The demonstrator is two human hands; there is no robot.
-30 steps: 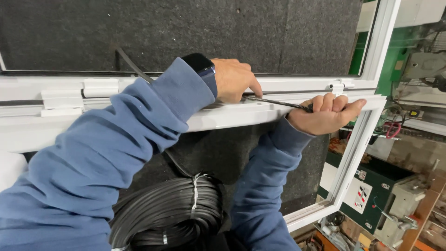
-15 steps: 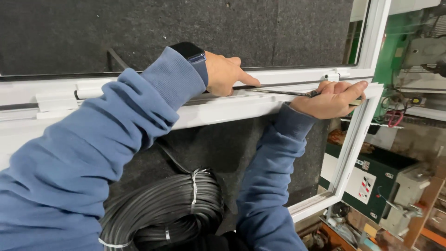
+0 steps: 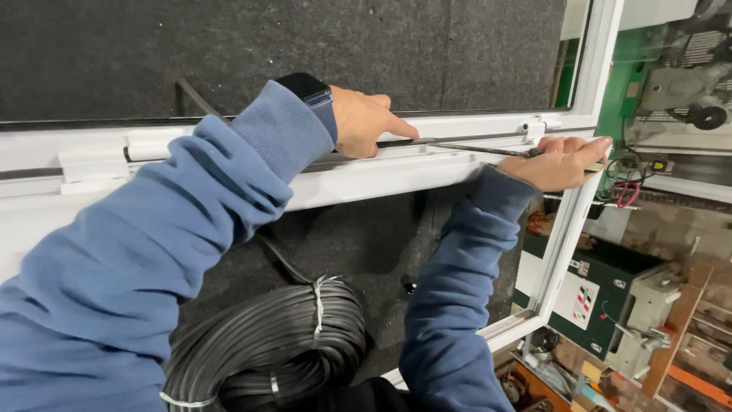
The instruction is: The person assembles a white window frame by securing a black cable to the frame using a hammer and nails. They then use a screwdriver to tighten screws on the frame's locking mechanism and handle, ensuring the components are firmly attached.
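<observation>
A white window frame (image 3: pixel 366 179) lies across a dark felt-covered bench. A thin black rubber gasket strip (image 3: pixel 473 148) runs along the frame's groove. My left hand (image 3: pixel 366 122) rests on the frame with its index finger pressing the strip into the groove. My right hand (image 3: pixel 560 162) is at the frame's right corner, closed around the loose end of the strip and pulling it taut. A black watch sits on my left wrist above the blue sleeve.
A large coil of black gasket (image 3: pixel 267 343), tied with white bands, sits below the frame. A white hinge block (image 3: pixel 534 130) is near the corner. Green machinery (image 3: pixel 610 297) and red wires (image 3: pixel 625 191) stand to the right, beyond the frame.
Both hands have shifted rightward along the frame; my right hand has drawn the strip's end closer to the corner, and my left finger has followed along the groove.
</observation>
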